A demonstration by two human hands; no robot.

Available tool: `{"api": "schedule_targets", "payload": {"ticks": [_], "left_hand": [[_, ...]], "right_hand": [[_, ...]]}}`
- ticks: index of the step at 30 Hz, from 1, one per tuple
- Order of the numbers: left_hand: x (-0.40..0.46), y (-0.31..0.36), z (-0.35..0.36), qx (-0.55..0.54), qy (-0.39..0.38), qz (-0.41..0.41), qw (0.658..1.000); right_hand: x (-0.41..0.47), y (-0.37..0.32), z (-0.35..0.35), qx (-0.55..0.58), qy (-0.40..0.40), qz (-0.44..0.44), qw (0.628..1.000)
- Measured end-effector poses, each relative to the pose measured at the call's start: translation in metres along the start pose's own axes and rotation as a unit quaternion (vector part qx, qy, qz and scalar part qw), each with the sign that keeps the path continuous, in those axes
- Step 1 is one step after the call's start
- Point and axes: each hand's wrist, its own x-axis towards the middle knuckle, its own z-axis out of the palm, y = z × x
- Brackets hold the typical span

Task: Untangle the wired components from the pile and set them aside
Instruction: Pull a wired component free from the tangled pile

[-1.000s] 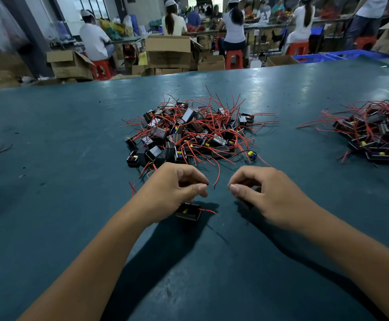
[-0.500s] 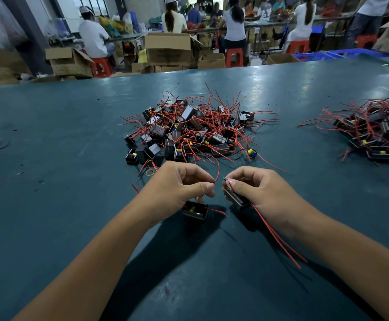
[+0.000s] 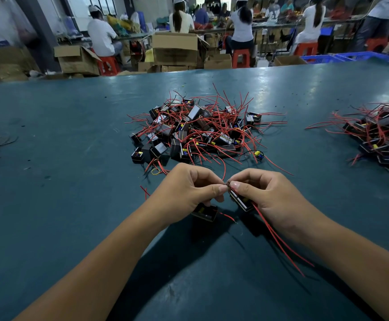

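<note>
Just below the pile (image 3: 198, 133), left hand (image 3: 188, 191) and right hand (image 3: 267, 195) each grip a component, thumbs pinching together (over a wire end, I judge), so separating them comes next.

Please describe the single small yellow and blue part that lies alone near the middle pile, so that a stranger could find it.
Start from the big tangled pile of black boxes and red wires in the middle of the teal table. Go to its near right edge. There the small yellow and blue part lies alone on the bare table, uncased, with thin dark wire looped round it, unlike its black boxed neighbours.

Both hands' grips, left hand (image 3: 186, 191) and right hand (image 3: 267, 195), on black wired components (image 3: 241, 200) before the pile (image 3: 198, 130).
</note>
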Motion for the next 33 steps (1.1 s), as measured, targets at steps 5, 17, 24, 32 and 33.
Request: {"api": "schedule_targets", "payload": {"ticks": [5, 17, 24, 32, 33], "left_hand": [[0.0001, 0.0009, 0.0032, -0.009, 0.002, 0.002, 1.000], [0.0006, 0.0005, 0.0072, -0.024, 0.013, 0.011, 1.000], [0.0014, 0.0021, 0.0061, -0.027, 0.011, 0.005, 1.000], [0.0011, 0.0038, 0.0061, -0.021, 0.002, 0.015, 1.000], [0.0011, 0.0036, 0.0059, -0.018, 0.001, 0.015, 1.000]], "right_hand": [[0.0005, 0.0001, 0.0013, 0.003, 0.015, -0.019, 1.000], [-0.0016, -0.0038, 0.0045, -0.016, 0.024, -0.006, 1.000], [0.0001, -0.0066, 0.0045, -0.017, 0.023, -0.005, 1.000], [0.0002, -0.0079, 0.0063, -0.029, 0.023, -0.019, 0.999], [0.0001, -0.0077, 0.0063, -0.035, 0.023, -0.022, 0.999]]}}
